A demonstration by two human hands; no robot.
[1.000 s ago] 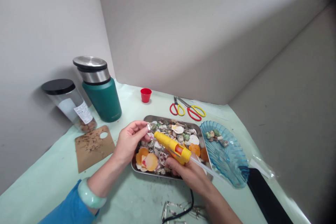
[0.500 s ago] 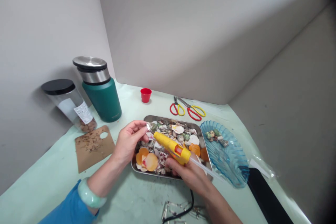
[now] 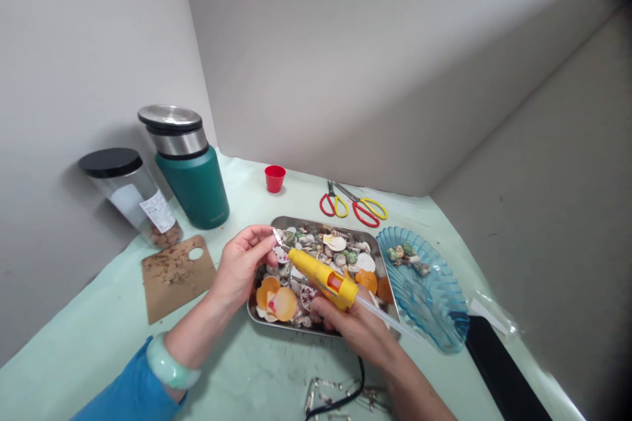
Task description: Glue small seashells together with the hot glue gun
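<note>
My left hand [image 3: 244, 260] pinches a small silvery metal strip [image 3: 277, 237] between thumb and fingertips; dark spots show along it, and its exact kind is too small to tell. In my right hand [image 3: 353, 325] is a yellow hot glue gun [image 3: 318, 273], a clear glue stick [image 3: 385, 317] poking out of its back end. The nozzle points up and left, close to the metal strip; whether they touch I cannot tell. Both hands are over a metal tray [image 3: 257, 321] full of seashells, among them an orange scallop shell [image 3: 283, 304].
A blue shell-shaped dish [image 3: 429, 302] with small shells stands right of the tray. Two pairs of scissors [image 3: 365, 210] and a red cup [image 3: 275, 179] lie behind. A green bottle [image 3: 195, 187], clear jar [image 3: 148, 210] and brown board [image 3: 172, 289] are left; a black cord [image 3: 345, 401] runs below.
The metal strip has turned slightly in my left fingers, and the glue gun's nozzle has shifted a touch left, nearer to it. The rest looks the same.
</note>
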